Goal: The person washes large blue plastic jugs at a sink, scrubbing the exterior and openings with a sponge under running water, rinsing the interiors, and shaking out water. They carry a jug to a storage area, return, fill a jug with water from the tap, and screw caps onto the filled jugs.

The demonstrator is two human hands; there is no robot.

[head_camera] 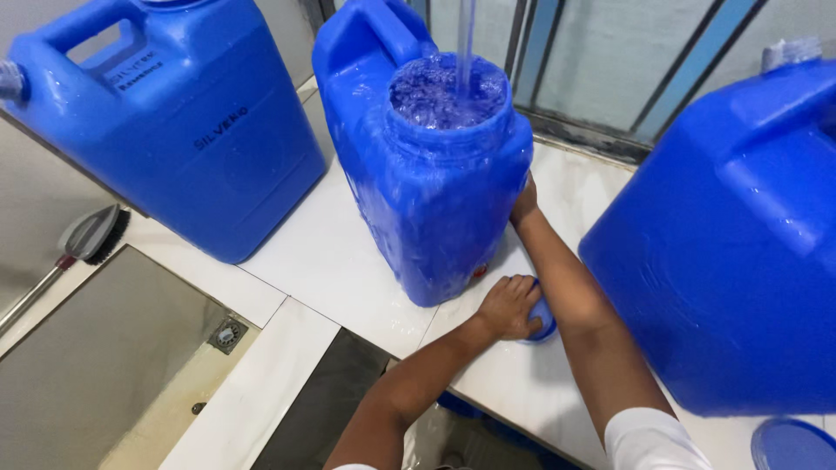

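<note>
Middle blue jerrycan [431,187] on white bench [331,261], brim-full under water stream [466,35]: judged heavy, wet, slippery; best gripped by moulded handle. Left hand [509,306] curled over blue cap [544,320]; right hand [524,202] steadies can's side, grip hidden.

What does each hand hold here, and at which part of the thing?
The left hand presses flat on top of a small blue lid on the counter. The right hand steadies the middle blue jug at its side wall.
</note>
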